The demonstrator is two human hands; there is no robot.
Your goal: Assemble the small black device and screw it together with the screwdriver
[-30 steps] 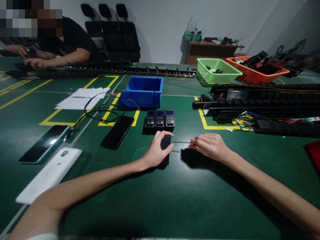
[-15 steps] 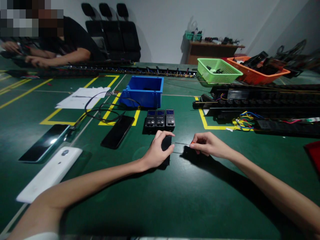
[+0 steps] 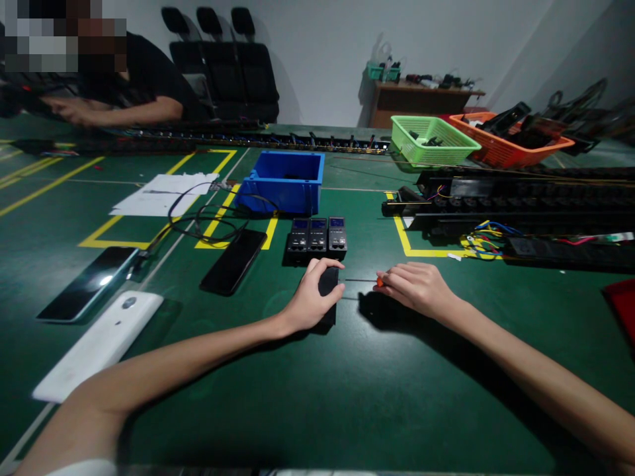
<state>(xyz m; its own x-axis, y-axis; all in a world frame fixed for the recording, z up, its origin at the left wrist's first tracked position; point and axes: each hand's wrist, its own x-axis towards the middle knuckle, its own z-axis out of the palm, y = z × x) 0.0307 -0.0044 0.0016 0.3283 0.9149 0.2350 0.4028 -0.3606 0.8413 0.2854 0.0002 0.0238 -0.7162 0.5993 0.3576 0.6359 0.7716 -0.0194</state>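
My left hand (image 3: 311,297) is closed around a small black box (image 3: 328,284) that rests on the green table (image 3: 307,403). In my right hand (image 3: 417,287) is a screwdriver (image 3: 362,280) with a thin shaft and an orange handle, most of it hidden by the fingers. Its shaft points left at the right side of the box; whether the tip touches cannot be made out. Just beyond my left hand stand three small black modules (image 3: 317,238) with bluish display panels, side by side.
Behind the modules sits a blue bin (image 3: 285,188). Phones (image 3: 234,262), a white device (image 3: 99,347), cables and papers (image 3: 161,195) lie left. Black rails with wires (image 3: 496,198) lie right, below green (image 3: 436,142) and orange (image 3: 513,142) baskets. A co-worker (image 3: 143,86) works at far left.
My right hand has turned, its back now facing up, with the screwdriver still in its fingers. My left hand and the box have barely shifted. The co-worker's hands moved slightly.
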